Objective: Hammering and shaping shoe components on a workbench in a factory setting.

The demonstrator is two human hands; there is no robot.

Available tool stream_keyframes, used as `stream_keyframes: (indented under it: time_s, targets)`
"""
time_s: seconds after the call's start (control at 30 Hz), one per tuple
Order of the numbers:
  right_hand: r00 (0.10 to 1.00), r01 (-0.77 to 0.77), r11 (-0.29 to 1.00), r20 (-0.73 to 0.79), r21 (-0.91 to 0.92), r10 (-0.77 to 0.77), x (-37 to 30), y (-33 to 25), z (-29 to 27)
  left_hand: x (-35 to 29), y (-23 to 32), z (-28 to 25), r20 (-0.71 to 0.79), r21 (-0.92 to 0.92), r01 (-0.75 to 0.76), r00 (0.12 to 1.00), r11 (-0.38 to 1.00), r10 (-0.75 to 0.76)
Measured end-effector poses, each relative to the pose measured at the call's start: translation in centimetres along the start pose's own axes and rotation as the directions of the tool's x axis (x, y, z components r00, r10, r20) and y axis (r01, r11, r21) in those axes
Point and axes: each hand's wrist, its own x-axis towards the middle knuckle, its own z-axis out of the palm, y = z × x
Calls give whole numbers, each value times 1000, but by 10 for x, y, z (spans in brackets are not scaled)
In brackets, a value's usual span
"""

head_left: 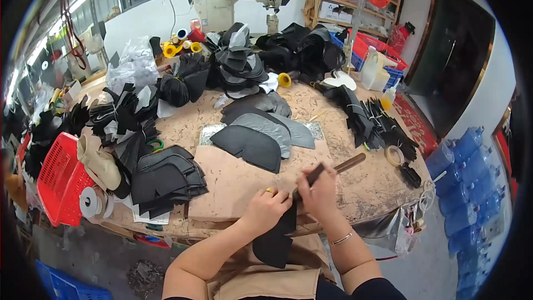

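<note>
My left hand [266,211], with a ring on one finger, is closed on the edge of a black shoe-upper piece [275,247]. The piece hangs over the near table edge, above my lap. Just to the right, my right hand [319,191] is closed around the dark bar-like end of a hammer-like tool. Its wooden handle [351,162] points away to the right. The tool's working end is partly hidden by my fingers. Beyond both hands, grey and black upper pieces [247,144] lie overlapped on a pale board [219,189].
A stack of black pieces [166,180] lies left, near a red basket [58,180] and a beige boot [97,161]. Black bundles [239,66] and a sewing machine [222,3] stand behind. Tape [394,155] lies right; blue water bottles [469,189] stand beyond the table.
</note>
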Motion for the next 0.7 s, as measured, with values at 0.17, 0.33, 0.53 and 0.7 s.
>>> stream_keyframes:
  time_s: [0.17, 0.33, 0.53, 0.7]
  targets:
    - [995, 77, 994, 64, -74, -72, 8, 1, -4, -3, -2, 3, 12, -32, 17, 1000, 999, -16]
    - [996, -49, 999, -78, -16, 48, -1, -3, -2, 0, -1, -2, 22, -50, 11, 1000, 999, -10]
    - [994, 98, 991, 61, -94, -92, 7, 0, -5, -2, -4, 2, 24, -87, 44, 999, 995, -42]
    - [998, -32, 999, -59, -15, 32, -7, -7, 5, 0, -3, -1, 11, -121, 43, 999, 992, -42]
